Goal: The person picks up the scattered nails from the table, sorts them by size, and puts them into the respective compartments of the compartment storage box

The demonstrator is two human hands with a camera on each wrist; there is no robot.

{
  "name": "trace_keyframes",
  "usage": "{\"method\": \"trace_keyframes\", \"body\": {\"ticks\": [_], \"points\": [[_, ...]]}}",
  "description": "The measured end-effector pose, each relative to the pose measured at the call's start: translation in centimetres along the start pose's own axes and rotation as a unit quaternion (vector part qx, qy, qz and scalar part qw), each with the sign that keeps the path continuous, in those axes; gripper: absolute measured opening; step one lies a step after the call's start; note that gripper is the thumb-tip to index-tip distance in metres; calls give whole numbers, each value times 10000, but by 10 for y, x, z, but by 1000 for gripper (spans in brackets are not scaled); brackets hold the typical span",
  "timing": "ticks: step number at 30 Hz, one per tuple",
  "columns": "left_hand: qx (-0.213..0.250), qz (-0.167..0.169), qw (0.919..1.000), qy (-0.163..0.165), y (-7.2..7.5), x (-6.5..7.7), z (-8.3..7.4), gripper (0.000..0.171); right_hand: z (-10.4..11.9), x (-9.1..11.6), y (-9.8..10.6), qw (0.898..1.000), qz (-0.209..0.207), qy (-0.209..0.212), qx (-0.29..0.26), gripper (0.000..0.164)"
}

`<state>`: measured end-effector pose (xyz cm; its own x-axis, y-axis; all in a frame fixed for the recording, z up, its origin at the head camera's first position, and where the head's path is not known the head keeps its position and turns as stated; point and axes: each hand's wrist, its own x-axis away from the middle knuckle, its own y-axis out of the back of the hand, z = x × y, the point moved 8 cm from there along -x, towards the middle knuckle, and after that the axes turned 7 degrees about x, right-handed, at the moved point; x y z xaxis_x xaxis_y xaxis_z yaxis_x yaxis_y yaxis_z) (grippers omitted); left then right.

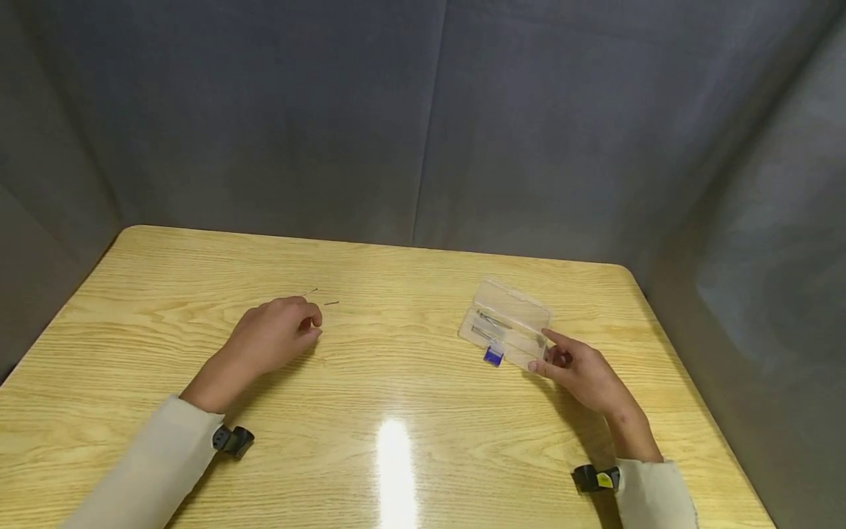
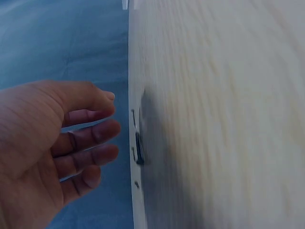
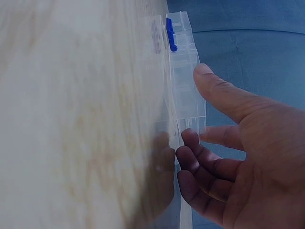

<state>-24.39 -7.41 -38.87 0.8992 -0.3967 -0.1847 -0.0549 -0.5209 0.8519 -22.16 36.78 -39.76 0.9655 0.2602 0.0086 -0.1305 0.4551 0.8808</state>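
My left hand (image 1: 277, 334) hovers low over the left part of the table, its fingers loosely bent with nothing between them. Just beyond its fingertips lie thin screws or nails (image 1: 332, 303). The left wrist view shows several of these small pieces, among them a thicker dark screw (image 2: 139, 149). On the right, a clear plastic box (image 1: 512, 303) lies with its lid open and a blue latch (image 1: 493, 356) at the front. Inside it are long metal screw-like pieces (image 1: 494, 320). My right hand (image 1: 584, 375) holds the box's right end between thumb and fingers.
Everything lies on a wood-grain table (image 1: 396, 367) with rounded far corners. Dark grey curtains (image 1: 264, 132) hang behind the table and along its sides. A bright light reflection shows at the table's front middle.
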Motion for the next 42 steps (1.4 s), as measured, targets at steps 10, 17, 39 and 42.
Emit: {"method": "trace_keyframes", "body": {"ticks": [10, 17, 39, 42], "points": [[-59, 8, 9998, 181, 7, 14, 17, 3, -1, 2, 2, 10000, -24, -36, -26, 69], [-29, 45, 9990, 439, 11, 17, 28, 4, 0, 0, 0, 9999, -36, 17, -98, 69], [-151, 116, 9982, 562, 8, 15, 32, 19, -3, 0, 0, 10000, -47, -20, -44, 69], [-143, 122, 9982, 574, 7, 15, 32, 19, -3, 0, -1, 10000, -49, -34, -30, 69]]}}
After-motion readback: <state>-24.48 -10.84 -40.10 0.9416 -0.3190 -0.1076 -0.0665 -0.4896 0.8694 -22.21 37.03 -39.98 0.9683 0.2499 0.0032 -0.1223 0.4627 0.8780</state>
